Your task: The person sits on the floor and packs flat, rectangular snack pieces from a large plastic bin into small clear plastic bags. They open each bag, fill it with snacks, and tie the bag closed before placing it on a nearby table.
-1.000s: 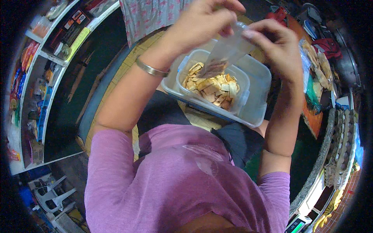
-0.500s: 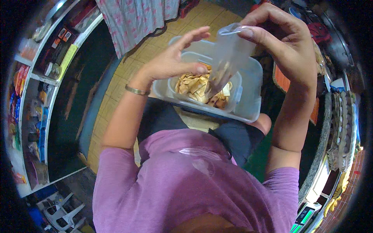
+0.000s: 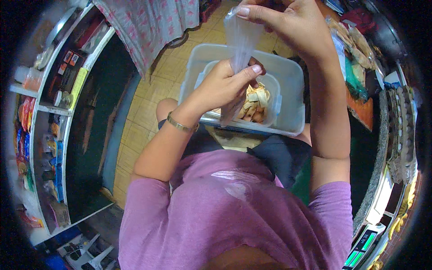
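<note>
A narrow clear plastic bag (image 3: 242, 39) is stretched between my two hands. Up high, my right hand (image 3: 294, 24) pinches its top end between thumb and fingers; part of that hand passes the upper edge of view. Lower down, my left hand (image 3: 218, 87) is closed around the bag's middle, thumb pressed along it. The bag's lower end (image 3: 230, 112) hangs below the left hand, with something brownish showing inside. Behind it, pale brown flat chips (image 3: 255, 101) lie in a translucent tub (image 3: 275, 96), partly hidden by my left hand. The tub stands in a larger clear bin (image 3: 292, 90) at my lap.
White shelves (image 3: 54, 109) with packaged goods line the left side. A floral curtain (image 3: 153, 27) hangs at the back left. On the right are bagged goods (image 3: 357, 51), stacked egg trays (image 3: 402, 135) and a digital scale (image 3: 364, 245). A white plastic chair (image 3: 87, 254) is at lower left.
My left hand has gone from spread fingers beside the bag to closed around its middle. My right hand has moved up and left, drawing the bag's top with it.
</note>
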`<state>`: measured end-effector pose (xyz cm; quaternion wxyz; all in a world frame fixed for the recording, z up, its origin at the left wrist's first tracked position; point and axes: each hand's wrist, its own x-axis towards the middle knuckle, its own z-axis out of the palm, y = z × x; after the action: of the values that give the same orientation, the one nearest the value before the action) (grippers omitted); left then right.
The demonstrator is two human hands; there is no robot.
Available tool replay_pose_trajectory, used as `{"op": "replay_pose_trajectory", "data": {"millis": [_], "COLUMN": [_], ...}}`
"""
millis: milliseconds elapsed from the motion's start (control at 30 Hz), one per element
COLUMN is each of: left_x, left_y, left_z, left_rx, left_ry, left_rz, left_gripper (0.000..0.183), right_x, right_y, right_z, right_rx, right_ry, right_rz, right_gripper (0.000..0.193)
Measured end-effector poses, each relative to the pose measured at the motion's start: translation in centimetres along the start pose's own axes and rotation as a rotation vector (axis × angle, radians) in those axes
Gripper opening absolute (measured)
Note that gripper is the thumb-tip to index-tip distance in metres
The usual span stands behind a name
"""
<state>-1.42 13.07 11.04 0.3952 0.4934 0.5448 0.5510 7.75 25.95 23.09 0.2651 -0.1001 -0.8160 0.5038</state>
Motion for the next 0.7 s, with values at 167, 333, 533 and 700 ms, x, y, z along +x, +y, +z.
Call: {"op": "replay_pose_trajectory", "data": {"millis": [167,333,533,700], "left_x": [0.5,1.2,1.1,1.0], "left_y": [0.1,0.2,-0.2,1.5], "left_z": [0.2,-0.9,0.3,-0.9], "left_rx": [0.003,-0.132,-0.142,-0.060], "left_ry": [-0.017,-0.133,-0.137,-0.397], "left_rz": [-0.079,-0.093,0.257,-0.244], "left_gripper": [0.039,0.041,0.028,0.022], "right_x": [0.3,-3.7,-7.3,-6.3], "right_y": [0.5,-3.5,-3.7,-0.2], "right_z": [-0.8,-1.5,0.5,-0.7], "right_rx": [0.003,-0.044,-0.694,-1.301], "right_ry": [0.049,0.097,-0.197,-0.405], "right_rz": [-0.092,-0.283,-0.675,-0.655], "right_gripper": [0.006,0.036,0.054,0.048]}}
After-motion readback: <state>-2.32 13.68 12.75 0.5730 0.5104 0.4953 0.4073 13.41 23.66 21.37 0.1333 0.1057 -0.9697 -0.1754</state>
